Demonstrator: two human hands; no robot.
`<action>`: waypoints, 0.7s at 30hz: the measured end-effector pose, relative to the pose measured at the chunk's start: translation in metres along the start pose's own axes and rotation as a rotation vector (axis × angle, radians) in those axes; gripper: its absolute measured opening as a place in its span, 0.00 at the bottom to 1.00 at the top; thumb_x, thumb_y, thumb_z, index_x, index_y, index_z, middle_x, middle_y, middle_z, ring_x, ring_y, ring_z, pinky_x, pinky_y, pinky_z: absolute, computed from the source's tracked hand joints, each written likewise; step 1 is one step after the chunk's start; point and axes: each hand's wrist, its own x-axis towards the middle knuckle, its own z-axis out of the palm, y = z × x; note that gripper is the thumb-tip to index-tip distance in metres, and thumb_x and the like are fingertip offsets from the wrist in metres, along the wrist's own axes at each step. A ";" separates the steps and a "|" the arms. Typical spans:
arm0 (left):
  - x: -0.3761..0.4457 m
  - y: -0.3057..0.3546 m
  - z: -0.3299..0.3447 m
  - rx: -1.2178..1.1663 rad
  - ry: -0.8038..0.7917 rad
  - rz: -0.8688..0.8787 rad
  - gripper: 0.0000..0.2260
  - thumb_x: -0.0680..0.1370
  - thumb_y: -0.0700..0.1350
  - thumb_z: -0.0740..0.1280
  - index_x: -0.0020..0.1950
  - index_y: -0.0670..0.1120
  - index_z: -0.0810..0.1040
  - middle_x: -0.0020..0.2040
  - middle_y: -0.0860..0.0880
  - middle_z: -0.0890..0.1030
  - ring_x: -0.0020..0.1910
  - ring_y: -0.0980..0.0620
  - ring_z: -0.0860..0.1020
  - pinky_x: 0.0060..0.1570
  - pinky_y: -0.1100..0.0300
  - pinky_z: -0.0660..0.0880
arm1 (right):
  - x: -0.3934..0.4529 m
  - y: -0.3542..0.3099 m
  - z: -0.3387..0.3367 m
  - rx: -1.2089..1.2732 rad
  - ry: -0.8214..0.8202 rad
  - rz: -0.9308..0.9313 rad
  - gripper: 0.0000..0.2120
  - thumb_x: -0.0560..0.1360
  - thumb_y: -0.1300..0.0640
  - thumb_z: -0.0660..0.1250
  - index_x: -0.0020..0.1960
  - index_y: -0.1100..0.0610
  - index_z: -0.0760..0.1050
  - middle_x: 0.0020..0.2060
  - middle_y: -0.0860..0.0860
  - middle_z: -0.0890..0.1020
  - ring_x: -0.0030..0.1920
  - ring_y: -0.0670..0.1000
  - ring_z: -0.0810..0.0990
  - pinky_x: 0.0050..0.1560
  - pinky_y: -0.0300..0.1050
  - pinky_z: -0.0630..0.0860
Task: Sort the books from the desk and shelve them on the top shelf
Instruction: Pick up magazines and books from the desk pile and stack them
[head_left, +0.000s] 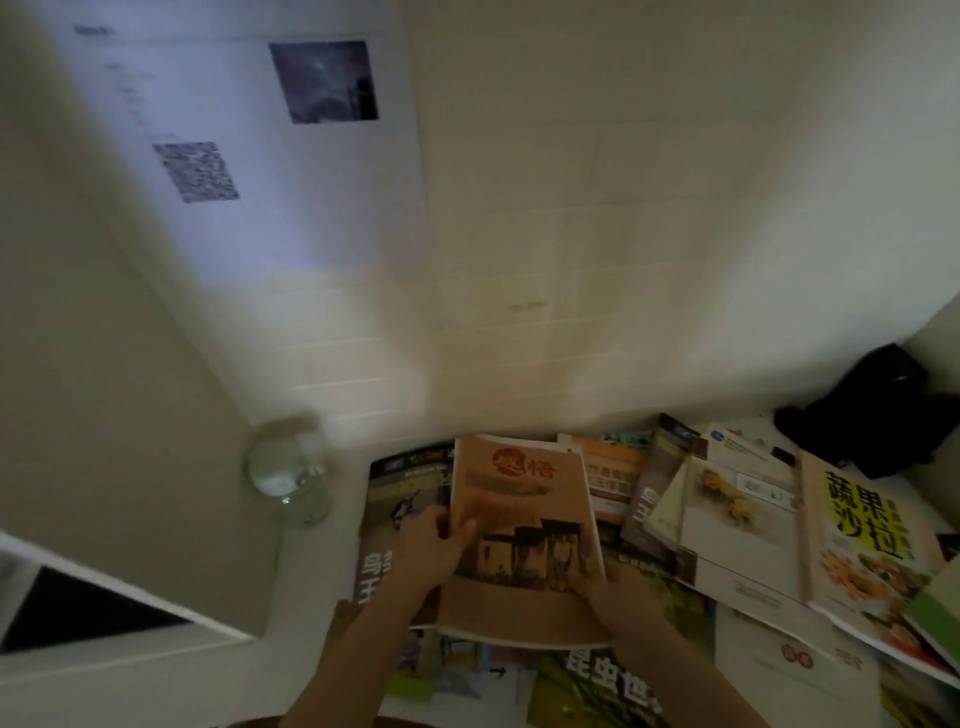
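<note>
Judging from the spread of books (748, 525) covering the desk (343, 525) across the lower right of the frame, sorting is barely begun and no shelf is seen. One tan book (524, 540), lower centre, is held above the pile: its left edge is gripped by the left hand (434, 551), thumb on the cover, and its lower right corner is pinched by the right hand (618, 597).

We hold a book (524, 540) over the spread of books on the desk (322, 561), our left hand (431, 551) at its left edge and our right hand (618, 592) at its near right corner. A bottle (291, 473) stands to its left by the wall. To the right lie overlapping books, a salad cookbook (872, 545) farthest right, and a bag (878, 410) behind it in the corner.
</note>
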 end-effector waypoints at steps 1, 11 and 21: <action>0.003 -0.011 -0.005 0.107 0.100 -0.003 0.19 0.77 0.58 0.65 0.61 0.47 0.76 0.57 0.44 0.79 0.56 0.44 0.76 0.56 0.52 0.73 | -0.001 0.002 0.001 -0.020 0.021 -0.008 0.08 0.78 0.59 0.65 0.56 0.58 0.78 0.42 0.50 0.79 0.40 0.49 0.77 0.32 0.40 0.71; -0.002 -0.075 -0.029 -0.048 0.230 -0.279 0.35 0.69 0.53 0.76 0.67 0.35 0.68 0.60 0.37 0.76 0.58 0.37 0.76 0.54 0.50 0.74 | 0.004 0.007 -0.003 -0.111 0.029 -0.093 0.11 0.78 0.60 0.65 0.60 0.57 0.76 0.49 0.54 0.79 0.47 0.53 0.77 0.42 0.43 0.73; -0.061 0.011 -0.088 0.105 0.631 0.283 0.07 0.80 0.41 0.60 0.58 0.47 0.68 0.38 0.47 0.74 0.36 0.44 0.75 0.39 0.52 0.74 | 0.014 0.009 -0.008 0.013 -0.049 0.015 0.09 0.78 0.57 0.65 0.58 0.56 0.76 0.52 0.55 0.82 0.51 0.58 0.81 0.57 0.55 0.77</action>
